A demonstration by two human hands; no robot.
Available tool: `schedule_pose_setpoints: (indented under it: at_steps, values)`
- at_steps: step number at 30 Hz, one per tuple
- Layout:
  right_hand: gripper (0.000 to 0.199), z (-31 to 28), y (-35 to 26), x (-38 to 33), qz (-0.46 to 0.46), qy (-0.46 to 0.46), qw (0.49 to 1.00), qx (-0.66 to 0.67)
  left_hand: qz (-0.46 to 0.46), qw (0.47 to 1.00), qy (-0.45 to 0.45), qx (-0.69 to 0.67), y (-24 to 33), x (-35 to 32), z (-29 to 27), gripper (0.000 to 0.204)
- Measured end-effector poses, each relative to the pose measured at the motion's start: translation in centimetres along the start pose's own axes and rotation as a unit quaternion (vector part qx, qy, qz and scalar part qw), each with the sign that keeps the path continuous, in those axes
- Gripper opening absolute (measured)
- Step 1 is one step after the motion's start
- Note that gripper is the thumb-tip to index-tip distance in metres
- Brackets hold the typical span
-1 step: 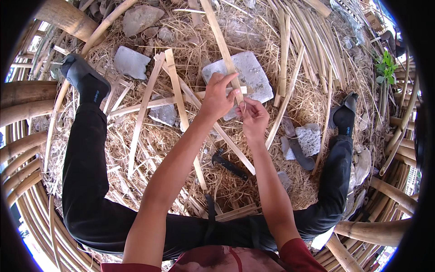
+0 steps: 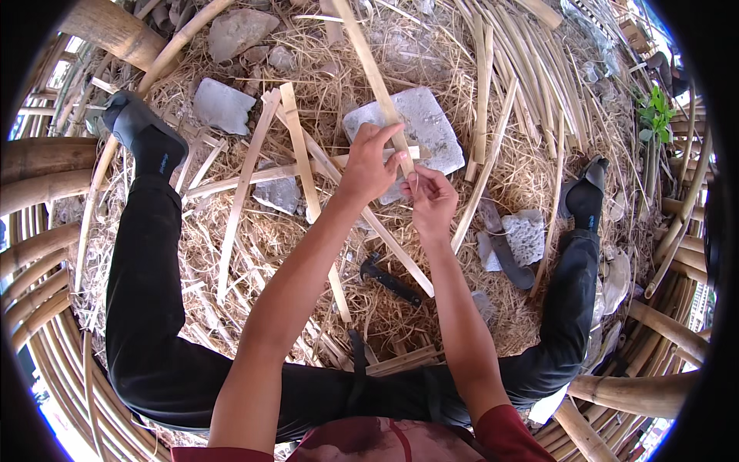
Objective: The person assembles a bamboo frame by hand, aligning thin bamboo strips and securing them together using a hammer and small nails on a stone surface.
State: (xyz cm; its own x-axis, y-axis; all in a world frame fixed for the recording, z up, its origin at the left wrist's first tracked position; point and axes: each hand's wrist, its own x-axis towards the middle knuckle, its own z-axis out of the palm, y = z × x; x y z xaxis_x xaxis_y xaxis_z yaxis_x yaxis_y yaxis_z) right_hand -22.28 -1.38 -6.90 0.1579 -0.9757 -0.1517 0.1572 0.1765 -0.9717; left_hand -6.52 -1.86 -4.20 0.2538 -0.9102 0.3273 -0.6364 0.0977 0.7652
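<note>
A long pale bamboo strip [image 2: 368, 61] slants from the top of the head view toward me, passing over a flat grey stone block [image 2: 436, 127]. My left hand [image 2: 369, 165] is closed around its near part, thumb and index finger on either side. Just right of it, my right hand [image 2: 433, 202] is pinched at the strip's near end; a thin sliver seems to show at the fingertips, too small to name. Another short pale strip [image 2: 414, 152] lies crosswise on the block behind my left hand. Below my hands, a black-handled hammer [image 2: 390, 282] lies in the straw.
A curved dark blade [image 2: 511, 258] lies against a rough stone [image 2: 525, 237] near my right leg. Several loose bamboo strips [image 2: 248, 196] lie left of the block, and a bundle of strips [image 2: 531, 85] lies at far right. Bamboo poles [image 2: 639, 395] edge both sides.
The far end of the bamboo strip has swung slightly to the left. Both hands stay in nearly the same place.
</note>
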Motion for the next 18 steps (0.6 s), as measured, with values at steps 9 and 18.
schedule_pose_setpoints:
  at_steps: [9,18]
  values:
    - [0.019,-0.2,0.5,0.1,-0.021,-0.014,1.0,-0.005,-0.03,0.999,-0.026,0.01,-0.4,0.1,-0.5,0.06]
    - [0.025,0.7,0.9,-0.6,0.003,0.067,0.997,0.021,-0.049,0.998,-0.037,-0.003,-0.2,0.0,-0.6,0.06]
